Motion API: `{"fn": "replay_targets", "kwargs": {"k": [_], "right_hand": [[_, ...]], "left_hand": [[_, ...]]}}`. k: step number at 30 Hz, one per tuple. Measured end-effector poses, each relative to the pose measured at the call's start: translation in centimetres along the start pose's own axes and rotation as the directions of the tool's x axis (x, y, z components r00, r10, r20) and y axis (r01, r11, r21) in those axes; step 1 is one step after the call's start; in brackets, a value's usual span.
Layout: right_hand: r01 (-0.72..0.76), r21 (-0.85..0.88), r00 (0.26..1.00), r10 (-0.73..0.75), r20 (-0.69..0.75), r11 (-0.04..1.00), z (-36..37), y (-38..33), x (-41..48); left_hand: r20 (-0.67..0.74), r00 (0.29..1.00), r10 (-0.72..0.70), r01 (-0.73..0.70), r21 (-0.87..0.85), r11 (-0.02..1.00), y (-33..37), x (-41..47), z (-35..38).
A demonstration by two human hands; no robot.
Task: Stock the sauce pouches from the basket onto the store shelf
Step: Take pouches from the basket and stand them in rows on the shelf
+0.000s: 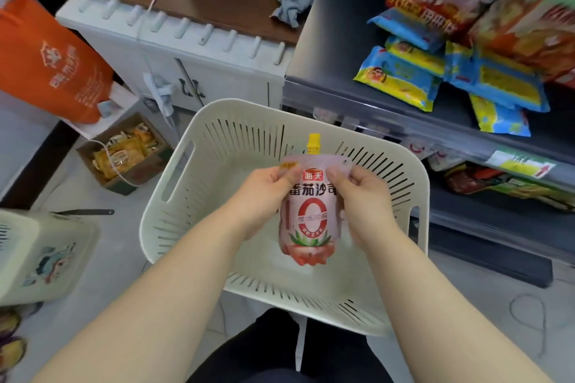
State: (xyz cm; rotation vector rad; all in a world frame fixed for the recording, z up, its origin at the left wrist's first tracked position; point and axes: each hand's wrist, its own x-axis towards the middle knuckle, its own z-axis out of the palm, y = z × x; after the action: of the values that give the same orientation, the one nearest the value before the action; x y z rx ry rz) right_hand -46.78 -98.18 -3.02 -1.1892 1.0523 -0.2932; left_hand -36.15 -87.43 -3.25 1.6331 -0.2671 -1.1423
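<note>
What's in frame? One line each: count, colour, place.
sauce pouch: 1, pink-red, yellow cap, held above basket
basket: 1, cream, floor centre
store shelf: 1, dark grey, right
snack packs: several, blue-yellow, on shelf
bag: 1, orange, left
cardboard box: 1, brown, floor left
cabinet: 1, white, behind basket
cloths: 2, green and grey-blue, top centre
left grip: 1, pinches pouch's left side
right grip: 1, pinches pouch's right side

Pink sauce pouch [311, 214], yellow cap up, red label facing us, held upright over the cream slotted basket [236, 104], left hand [264, 196] and right hand [364, 193] pinching its upper corners. Grey store shelf [326, 40] just right of the basket.
</note>
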Motion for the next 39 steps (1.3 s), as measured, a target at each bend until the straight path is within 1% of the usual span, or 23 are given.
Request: {"fn": "replay_targets", "kwargs": {"k": [2, 3, 4, 5, 6, 7, 8, 11, 12, 16, 18, 20, 21, 22, 23, 24, 25, 26, 27, 28, 30, 35, 39], "right_hand": [[0.008, -0.046, 0.999, -0.006, 0.043, 0.999, 0.0, 1.6, 0.9], [0.014, -0.134, 0.998, -0.005, 0.069, 0.991, -0.2, 2.5, 1.6], [0.046, -0.307, 0.995, -0.017, 0.095, 0.951, -0.4, 3.5, 2.4], [0.098, -0.54, 0.991, -0.034, 0.127, 0.836, -0.7, 4.6, 3.4], [0.153, -0.747, 0.983, -0.025, 0.18, 0.647, -1.0, 5.6, 4.5], [0.207, -0.87, 0.972, 0.007, 0.235, 0.448, -1.1, 6.6, 5.4], [0.252, -0.926, 0.959, 0.054, 0.277, 0.28, -1.0, 7.4, 6.3], [0.339, -0.925, 0.935, 0.171, 0.311, -0.172, 0.0, 9.7, 8.2], [0.35, -0.897, 0.935, 0.168, 0.314, -0.271, 0.4, 10.2, 8.6], [0.381, -0.803, 0.916, 0.068, 0.395, -0.458, 1.3, 12.0, 10.1], [0.416, -0.765, 0.897, 0.084, 0.434, -0.491, 1.7, 12.0, 10.6], [0.409, -0.805, 0.903, 0.065, 0.425, -0.429, 2.4, 11.1, 10.7], [0.394, -0.845, 0.91, 0.028, 0.413, -0.361, 2.7, 10.2, 10.6], [0.374, -0.892, 0.918, -0.037, 0.395, -0.254, 2.8, 9.1, 10.4], [0.346, -0.935, 0.931, -0.098, 0.352, -0.072, 2.8, 8.1, 10.3], [0.297, -0.938, 0.953, -0.111, 0.281, 0.178, 2.6, 6.9, 10.1], [0.217, -0.869, 0.975, -0.059, 0.214, 0.444, 2.3, 5.9, 9.8], [0.128, -0.732, 0.985, 0.0, 0.172, 0.67, 2.0, 5.1, 9.5], [0.06, -0.598, 0.989, 0.032, 0.142, 0.799, 1.6, 4.7, 9.2], [0.025, -0.501, 0.994, 0.033, 0.107, 0.865, 1.4, 4.7, 8.8], [0.02, -0.375, 0.999, -0.004, 0.042, 0.927, 1.2, 5.1, 7.9], [0.062, -0.197, 0.997, -0.053, 0.052, 0.978, 1.9, 6.5, 6.2], [0.038, -0.131, 0.999, -0.04, -0.013, 0.991, 2.6, 7.0, 6.1]], "left_hand": [[-0.085, 0.996, 0.031, -0.014, 0.192, 0.981, 0.0, 0.8, -1.3], [-0.13, 0.99, 0.05, -0.006, 0.318, 0.948, 0.0, 1.1, -2.0], [-0.17, 0.983, 0.064, 0.016, 0.43, 0.903, 0.2, 1.3, -2.7], [-0.199, 0.977, 0.082, 0.035, 0.525, 0.851, 0.3, 1.6, -3.3], [-0.212, 0.972, 0.103, 0.05, 0.614, 0.788, 0.3, 1.9, -3.8], [-0.219, 0.968, 0.125, 0.063, 0.69, 0.721, 0.3, 2.2, -4.2], [-0.229, 0.963, 0.144, 0.077, 0.742, 0.666, 0.3, 2.5, -4.4], [-0.272, 0.95, 0.156, 0.116, 0.767, 0.632, -0.4, 3.6, -5.1], [-0.289, 0.944, 0.158, 0.123, 0.755, 0.644, -0.7, 3.9, -5.3], [-0.362, 0.907, 0.214, 0.089, 0.663, 0.743, -1.3, 4.5, -5.1], [-0.403, 0.888, 0.224, 0.06, 0.583, 0.81, -0.9, 4.3, -4.6], [-0.423, 0.877, 0.229, 0.039, 0.538, 0.842, -0.3, 4.1, -4.4], [-0.432, 0.873, 0.227, 0.031, 0.513, 0.858, -0.1, 3.9, -4.4], [-0.444, 0.868, 0.223, 0.023, 0.484, 0.875, 0.2, 3.6, -4.5], [-0.46, 0.861, 0.218, 0.019, 0.457, 0.889, 0.4, 3.4, -4.7], [-0.476, 0.853, 0.215, 0.02, 0.441, 0.897, 0.6, 3.1, -4.8], [-0.486, 0.848, 0.212, 0.022, 0.431, 0.902, 0.7, 2.9, -5.0], [-0.491, 0.846, 0.208, 0.024, 0.424, 0.905, 0.9, 2.8, -5.0], [-0.49, 0.849, 0.2, 0.033, 0.425, 0.905, 0.9, 2.7, -5.1], [-0.484, 0.854, 0.19, 0.045, 0.433, 0.9, 0.9, 2.7, -5.1], [-0.466, 0.871, 0.155, 0.067, 0.426, 0.902, 0.6, 3.2, -5.0], [-0.362, 0.932, 0.006, 0.046, 0.134, 0.99, -2.5, 4.8, -4.4], [-0.259, 0.965, 0.026, 0.041, 0.253, 0.967, -4.2, 5.8, -4.4]]}}
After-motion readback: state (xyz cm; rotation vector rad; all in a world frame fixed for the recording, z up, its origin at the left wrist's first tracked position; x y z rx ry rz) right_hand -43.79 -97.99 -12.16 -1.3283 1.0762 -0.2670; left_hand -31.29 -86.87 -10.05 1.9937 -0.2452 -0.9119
